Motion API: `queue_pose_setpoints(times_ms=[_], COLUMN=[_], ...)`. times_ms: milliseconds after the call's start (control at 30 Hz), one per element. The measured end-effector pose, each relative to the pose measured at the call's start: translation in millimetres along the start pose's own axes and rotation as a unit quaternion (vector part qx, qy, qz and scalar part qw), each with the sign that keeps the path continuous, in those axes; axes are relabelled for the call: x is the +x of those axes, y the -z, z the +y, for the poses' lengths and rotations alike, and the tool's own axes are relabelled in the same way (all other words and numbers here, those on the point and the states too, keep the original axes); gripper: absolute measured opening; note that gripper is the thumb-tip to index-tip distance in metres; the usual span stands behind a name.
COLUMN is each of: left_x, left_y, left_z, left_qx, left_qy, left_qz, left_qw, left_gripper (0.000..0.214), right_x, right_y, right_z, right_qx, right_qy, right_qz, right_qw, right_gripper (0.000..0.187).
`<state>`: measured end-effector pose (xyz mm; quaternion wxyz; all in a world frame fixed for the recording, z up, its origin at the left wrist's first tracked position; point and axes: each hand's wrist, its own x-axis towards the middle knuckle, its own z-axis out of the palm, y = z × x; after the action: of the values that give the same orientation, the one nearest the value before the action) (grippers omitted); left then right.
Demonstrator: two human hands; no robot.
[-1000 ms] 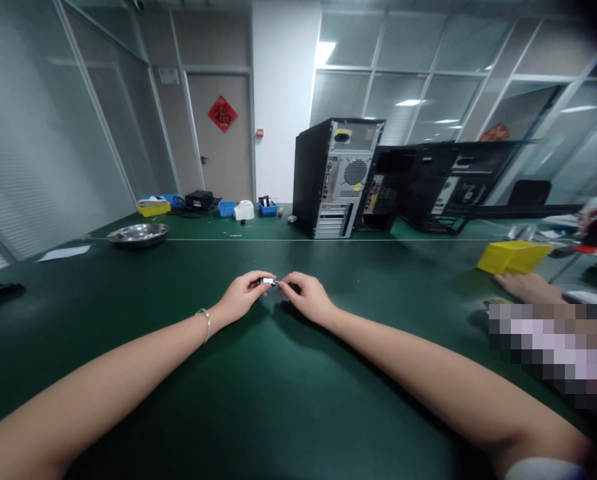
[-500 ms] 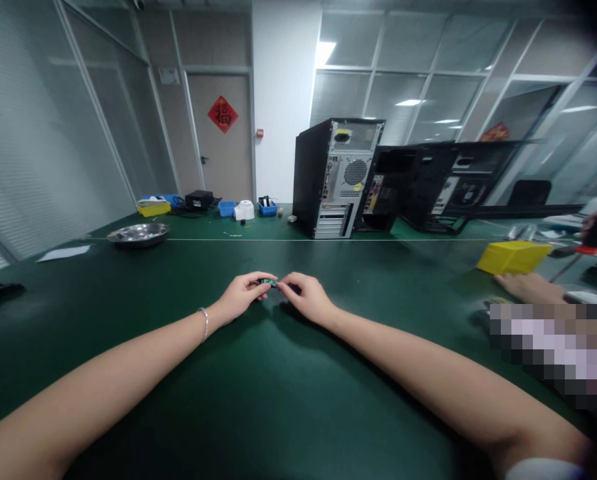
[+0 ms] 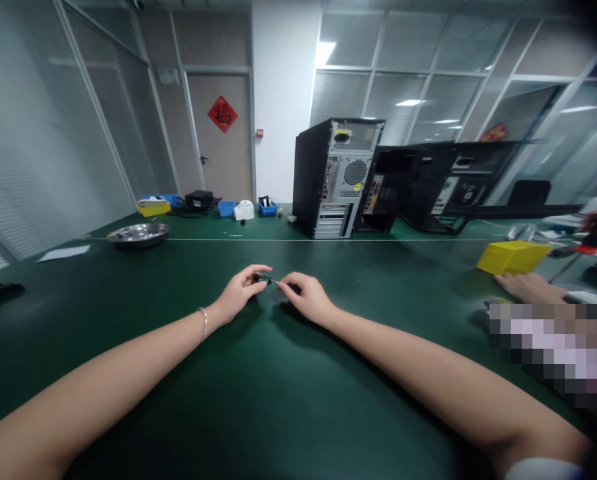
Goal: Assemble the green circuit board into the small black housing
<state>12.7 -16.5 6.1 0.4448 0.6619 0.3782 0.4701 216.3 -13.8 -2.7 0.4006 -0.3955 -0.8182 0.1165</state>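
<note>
My left hand (image 3: 239,289) is closed on a small dark part with a bit of green (image 3: 263,279), perhaps a little circuit board, held between thumb and fingers. A bracelet (image 3: 205,324) circles my left wrist. My right hand (image 3: 304,295) is in a pinch at the part's right end, thumb and forefinger together on a thin, light-coloured end piece too small to name. Both hands are low over the green table (image 3: 258,400), at its middle.
Computer cases (image 3: 338,180) stand at the back right. A metal bowl (image 3: 139,235) and a paper sheet (image 3: 63,253) lie at left, small blue trays (image 3: 267,208) at the back. At right, another person's hand (image 3: 531,288) is beside a yellow box (image 3: 513,257); a red-and-black tool (image 3: 596,233) is nearby.
The fingers of my left hand have lifted and spread a little, and the part has turned so its dark edge shows more. My right hand has hardly moved.
</note>
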Motion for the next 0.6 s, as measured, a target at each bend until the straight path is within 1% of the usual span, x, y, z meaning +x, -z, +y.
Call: queue_pose_setpoints(times_ms=[100,200,433,600], left_x=[0.6,0.7,0.4,1.5], left_y=[0.1,-0.1,-2.4,-2.2], left_z=[-0.5,-0.8,-0.7,-2.2], left_qx=[-0.010,-0.016,-0.048,-0.032], left_qy=[-0.001,0.001,-0.002,0.005], left_qz=[0.021,0.021,-0.001,0.006], left_qw=[1.000,1.000,0.999,0.999], left_gripper=[0.026,0.022,0.025,0.029], right_x=[0.2,0.3,-0.1,0.1], right_y=[0.1,0.6,1.7,0.9], right_z=[-0.1,-0.5,-2.3,-2.3], right_qx=[-0.001,0.001,0.007,0.010], right_qy=[0.000,0.003,0.009,0.012], right_qz=[-0.001,-0.002,-0.003,0.003], right_qw=[1.000,1.000,1.000,1.000], right_gripper=[0.018,0.019,0.020,0.020])
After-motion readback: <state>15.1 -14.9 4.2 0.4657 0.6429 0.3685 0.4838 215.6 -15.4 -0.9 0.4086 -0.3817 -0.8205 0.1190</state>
